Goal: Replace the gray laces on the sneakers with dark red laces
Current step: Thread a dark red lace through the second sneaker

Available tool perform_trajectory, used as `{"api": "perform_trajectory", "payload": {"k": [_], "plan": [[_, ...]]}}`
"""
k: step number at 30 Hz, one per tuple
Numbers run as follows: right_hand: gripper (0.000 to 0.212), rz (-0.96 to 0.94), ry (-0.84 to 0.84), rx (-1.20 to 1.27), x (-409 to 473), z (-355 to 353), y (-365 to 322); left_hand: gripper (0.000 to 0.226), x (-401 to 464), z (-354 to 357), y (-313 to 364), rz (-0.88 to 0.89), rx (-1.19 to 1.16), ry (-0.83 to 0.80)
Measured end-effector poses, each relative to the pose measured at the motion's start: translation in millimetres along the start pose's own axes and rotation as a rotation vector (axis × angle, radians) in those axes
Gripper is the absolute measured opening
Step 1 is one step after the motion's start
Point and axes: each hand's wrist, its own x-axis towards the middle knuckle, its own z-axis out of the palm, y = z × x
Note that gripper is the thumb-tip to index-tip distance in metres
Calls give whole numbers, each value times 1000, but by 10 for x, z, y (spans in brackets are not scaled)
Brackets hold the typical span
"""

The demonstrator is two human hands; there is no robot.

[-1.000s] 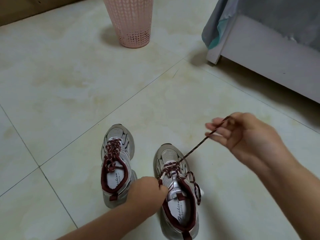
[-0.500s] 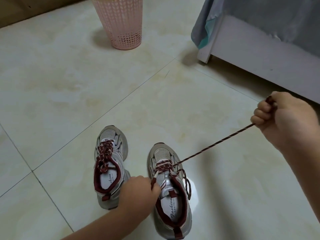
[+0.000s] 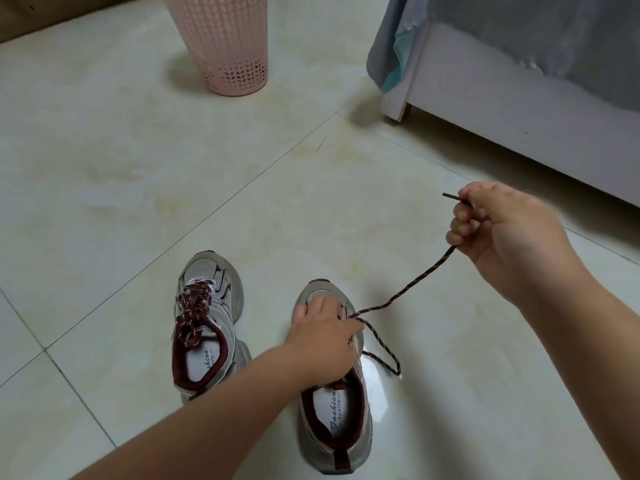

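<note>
Two grey sneakers with dark red lining stand side by side on the tiled floor. The left sneaker [image 3: 204,327] is fully laced in dark red. My left hand [image 3: 323,341] lies over the laced front of the right sneaker [image 3: 334,424], fingers spread toward the toe, hiding the eyelets. A dark red lace [image 3: 408,289] runs from under that hand up to my right hand [image 3: 502,233], which grips it in a fist with the dark tip sticking out above. The lace's other end loops on the floor right of the shoe.
A pink perforated basket [image 3: 225,43] stands at the back on the cream tile floor [image 3: 138,168]. A white bed frame [image 3: 519,109] draped with grey cloth fills the upper right. No grey laces are visible.
My right hand came back in toward the shoe, so the lace went from taut to slack. My left hand slid from the shoe's inner side up onto its laced front.
</note>
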Motion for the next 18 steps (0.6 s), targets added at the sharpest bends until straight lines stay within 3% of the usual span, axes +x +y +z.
{"api": "perform_trajectory", "payload": {"k": [2, 5, 7, 10, 13, 15, 18], "plan": [[26, 9, -9, -14, -2, 4, 38, 38, 34, -72, -11, -23, -3, -101], [26, 21, -3, -34, 2, -2, 66, 31, 25, -56, -51, 0, 110, -34], [26, 27, 15, -40, 10, -22, 78, 18, -8, -64, -90, 151, 234, 85], [25, 45, 49, -53, 20, -66, 114, 33, 1, -118, -210, 267, 333, 167], [24, 72, 78, -61, 26, -101, 175, 29, -31, -129, -270, 280, 238, 255], [24, 86, 100, -68, 36, -114, 218, 13, -110, -85, -259, 228, 134, 255], [22, 102, 140, -92, 66, -123, 280, 11, -172, -101, -173, -14, -285, 82]]}}
